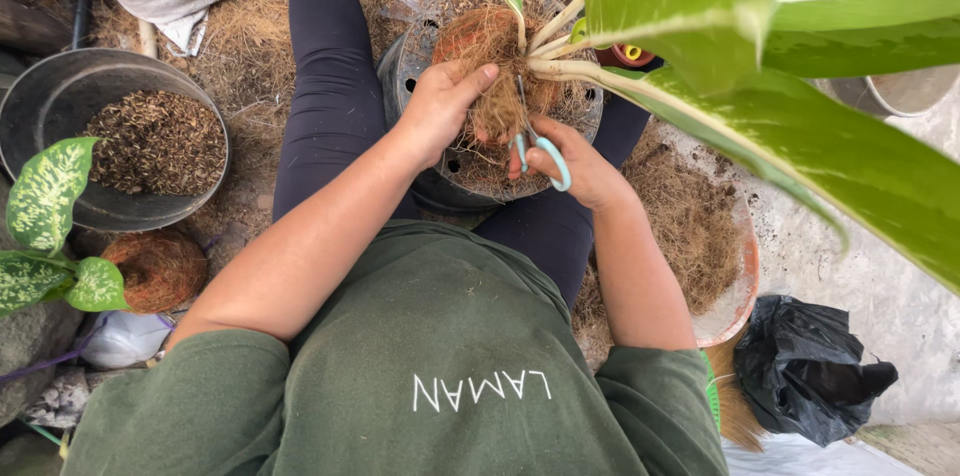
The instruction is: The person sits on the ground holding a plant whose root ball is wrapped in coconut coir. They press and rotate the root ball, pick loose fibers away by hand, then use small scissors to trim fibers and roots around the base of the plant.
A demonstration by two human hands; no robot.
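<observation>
My left hand grips the brown fibrous root ball of a plant with pale stems and large green leaves, holding it above a black perforated pot between my legs. My right hand holds light blue scissors with its fingers through the handles. The blades point up into the hanging roots and are mostly hidden by them.
A dark round basin with dry husk chips sits at left, beside a spotted-leaf plant and a coir ball. A shallow orange dish of coir fibre lies at right, with a black plastic bag beyond it. A metal tub is at top right.
</observation>
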